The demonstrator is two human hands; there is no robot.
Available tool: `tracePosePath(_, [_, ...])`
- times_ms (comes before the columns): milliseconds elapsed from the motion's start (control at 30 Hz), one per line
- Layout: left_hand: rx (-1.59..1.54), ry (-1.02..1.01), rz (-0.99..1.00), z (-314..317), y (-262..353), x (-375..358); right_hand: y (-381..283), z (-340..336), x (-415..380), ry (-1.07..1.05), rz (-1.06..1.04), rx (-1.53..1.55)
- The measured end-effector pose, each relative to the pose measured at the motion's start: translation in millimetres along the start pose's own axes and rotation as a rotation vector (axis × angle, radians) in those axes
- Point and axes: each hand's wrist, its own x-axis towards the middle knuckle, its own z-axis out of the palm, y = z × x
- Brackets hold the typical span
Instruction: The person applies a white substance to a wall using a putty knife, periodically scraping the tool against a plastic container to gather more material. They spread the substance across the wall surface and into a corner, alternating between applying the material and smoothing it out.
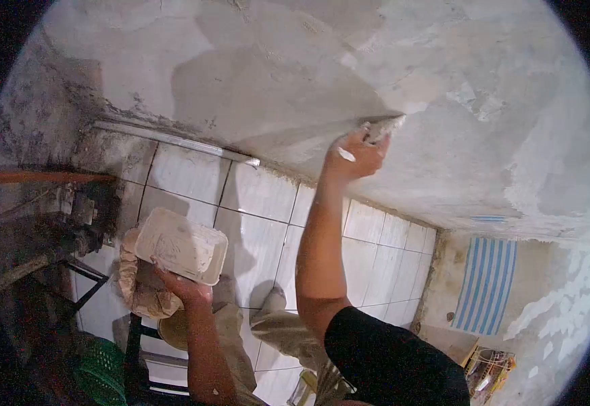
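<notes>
My right hand (pixel 359 159) is raised to the grey wall (pixel 274 101), fingers closed round a putty-smeared putty knife (pixel 388 127). The blade's tip meets the wall beside a pale damp-looking patch, and a white blob of putty sticks to the back of this hand. Lower down, my left hand (pixel 185 285) grips the near edge of a shallow off-white tray (pixel 215 267). Whitish putty is smeared across the tray's inside. Part of the knife's handle is hidden in my fingers.
Below the wall lies a white tiled floor (pixel 254 227). A crumpled brown paper bag (pixel 147 301), a dark-framed stand (pixel 134 358) and a green basket (pixel 102 372) are at lower left. A blue-striped cloth (pixel 485 287) hangs at right, above a holder with tools (pixel 489 372).
</notes>
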Motion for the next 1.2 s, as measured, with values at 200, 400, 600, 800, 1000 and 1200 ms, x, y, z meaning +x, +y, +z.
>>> tracePosePath(200, [0.017, -0.078, 0.081, -14.5, 3.4, 10.5, -38.9, 22.4, -33.3, -0.179, -0.174, -0.089])
tracePosePath(400, [-0.726, -0.757, -0.234, -69.6, -21.7, 51.9, -70.9, 19.1, -90.8, -0.695, -0.363, 0.037])
tracePosePath(600, [-0.132, -0.155, -0.105, -57.0, -38.7, 8.2, 20.6, -34.8, -36.4, -0.375, -0.268, 0.209])
tracePosePath(800, [-0.109, -0.098, -0.152, -51.1, -40.2, 7.8, 24.6, 2.0, -8.3, -0.105, -0.243, -0.024])
tracePosePath(1000, [-0.070, -0.067, -0.177, -31.8, -39.0, 7.8, -18.7, 43.2, -93.5, -0.297, -0.435, 0.006])
tracePosePath(1200, [-0.048, -0.033, -0.169, -7.2, -33.1, 7.6, -23.0, 14.2, -98.6, -0.583, -0.460, 0.090])
